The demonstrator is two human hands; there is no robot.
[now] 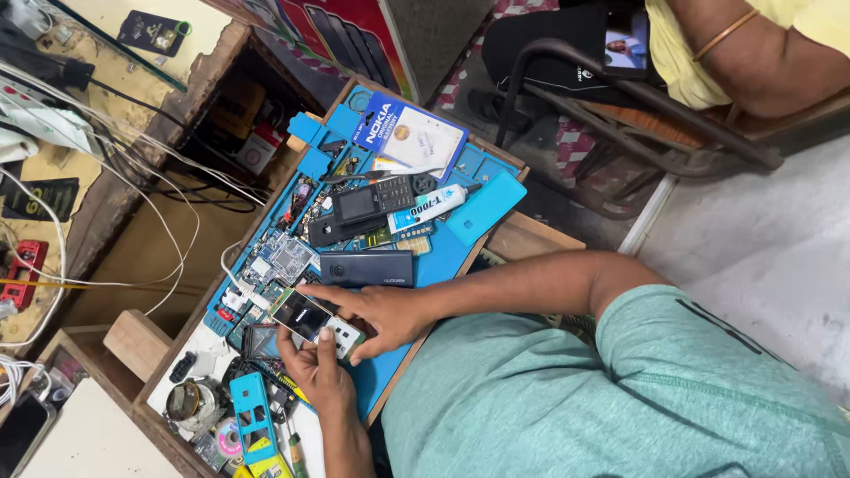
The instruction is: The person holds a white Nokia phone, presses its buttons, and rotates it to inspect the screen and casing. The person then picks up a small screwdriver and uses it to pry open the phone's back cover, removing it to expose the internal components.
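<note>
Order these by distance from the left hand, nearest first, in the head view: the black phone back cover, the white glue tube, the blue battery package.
From the left hand:
1. Black phone back cover, mid-mat, just beyond the hands.
2. White glue tube, farther up the mat.
3. Blue battery package, at the mat's far end.

On the blue repair mat (pixel 443 257): two keypad phones (pixel 372 202) (pixel 316 320), one black phone back cover (pixel 367 267), one glue tube (pixel 428 209), one bare circuit board (pixel 282 259).

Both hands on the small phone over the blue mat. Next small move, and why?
Probably lower the small phone flat onto the blue mat before doing more. The left hand grips its lower end and the right hand presses its upper edge; it sits tilted above loose circuit boards.
</note>
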